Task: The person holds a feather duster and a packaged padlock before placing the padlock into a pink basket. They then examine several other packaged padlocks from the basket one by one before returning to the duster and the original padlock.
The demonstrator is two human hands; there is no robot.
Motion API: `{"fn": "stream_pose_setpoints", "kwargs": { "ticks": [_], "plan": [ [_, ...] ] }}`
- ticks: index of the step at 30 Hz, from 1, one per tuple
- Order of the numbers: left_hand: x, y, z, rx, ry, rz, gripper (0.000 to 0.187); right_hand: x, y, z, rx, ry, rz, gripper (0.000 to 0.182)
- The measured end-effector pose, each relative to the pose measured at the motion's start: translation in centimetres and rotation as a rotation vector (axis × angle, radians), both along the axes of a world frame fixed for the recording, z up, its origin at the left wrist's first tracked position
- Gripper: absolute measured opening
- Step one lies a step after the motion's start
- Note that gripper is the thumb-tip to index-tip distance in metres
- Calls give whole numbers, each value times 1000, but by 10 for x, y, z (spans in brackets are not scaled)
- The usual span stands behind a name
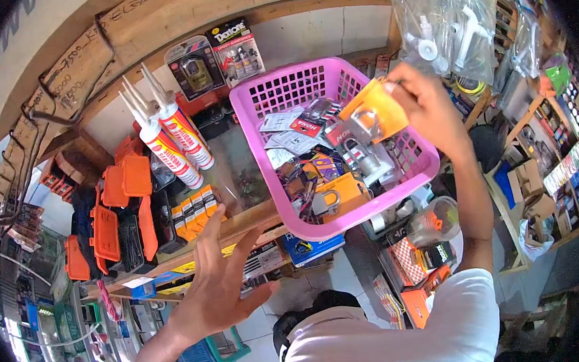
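A pink plastic basket (364, 217) stands on a wooden-edged glass counter. Inside lie packaged padlocks, white cards and an orange-backed padlock pack (350, 196). My right hand (423, 102) pinches the upper corner of another orange padlock pack (382, 109) over the basket's right side. Below that pack, a silver padlock (366, 161) in packaging lies among the contents. With fingers spread and nothing in it, my left hand (219, 282) is at the counter's front edge, left of the basket and just below small orange boxes (195, 212).
Sealant tubes (170, 153) stand left of the basket, beside orange plastic cases (106, 226). Two blister packs (237, 52) lean at the back. Clear bags (444, 32) hang at the upper right. A clear container (435, 220) and an orange checkered box (406, 261) are below right.
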State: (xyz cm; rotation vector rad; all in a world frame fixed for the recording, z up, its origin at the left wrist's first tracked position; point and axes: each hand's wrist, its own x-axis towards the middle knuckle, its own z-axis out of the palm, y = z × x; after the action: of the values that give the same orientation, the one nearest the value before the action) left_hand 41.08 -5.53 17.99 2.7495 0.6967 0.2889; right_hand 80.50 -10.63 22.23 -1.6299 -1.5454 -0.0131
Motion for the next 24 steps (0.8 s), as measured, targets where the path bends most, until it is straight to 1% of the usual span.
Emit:
{"fn": "stream_pose_setpoints", "kwargs": {
  "ticks": [1,3,4,6,7,9,10,12,13,14,15,16,18,19,20,21,22,24],
  "plan": [
    [-2,-1,0,-1,-2,7,90,2,0,3,-1,-2,7,12],
    [-5,-4,0,-109,-24,18,83,3,1,8,178,74,87,11],
    [-5,-5,0,-110,-24,25,83,-1,0,12,177,75,94,11],
    [-1,-6,2,-317,-175,-23,83,-21,-9,24,256,194,192,12],
    [2,-7,3,-315,-178,-18,83,-32,-15,28,264,229,208,13],
    [8,-8,7,-345,-328,-75,80,-50,-23,26,295,238,253,13],
    [11,-10,7,-342,-330,-73,80,-59,-28,24,324,249,293,13],
    [17,-14,6,-396,-508,-112,80,-79,-40,25,260,84,373,13],
    [19,-18,8,-397,-509,-111,80,-88,-43,19,205,84,462,12],
    [20,-23,10,-515,-498,-173,79,-97,-43,11,149,84,551,12],
    [20,-26,10,-634,-485,-235,77,-107,-39,2,153,83,678,11],
    [18,-29,7,-635,-486,-236,77,-117,-34,-9,157,80,805,10],
    [9,-34,-6,-669,-200,-382,70,-138,-38,-29,82,116,890,11],
    [4,-38,-15,-665,-199,-378,70,-146,-40,-36,45,90,906,12],
    [-2,-44,-26,-780,-222,-296,66,-153,-40,-45,8,66,924,13],
    [-9,-51,-40,-898,-245,-208,64,-162,-38,-58,-5,134,935,14],
    [-17,-58,-58,-896,-244,-195,64,-167,-34,-66,-2,139,947,14],
    [-31,-68,-99,-1411,-581,-20,51,-179,-25,-77,-187,178,959,11]
  ]
}}
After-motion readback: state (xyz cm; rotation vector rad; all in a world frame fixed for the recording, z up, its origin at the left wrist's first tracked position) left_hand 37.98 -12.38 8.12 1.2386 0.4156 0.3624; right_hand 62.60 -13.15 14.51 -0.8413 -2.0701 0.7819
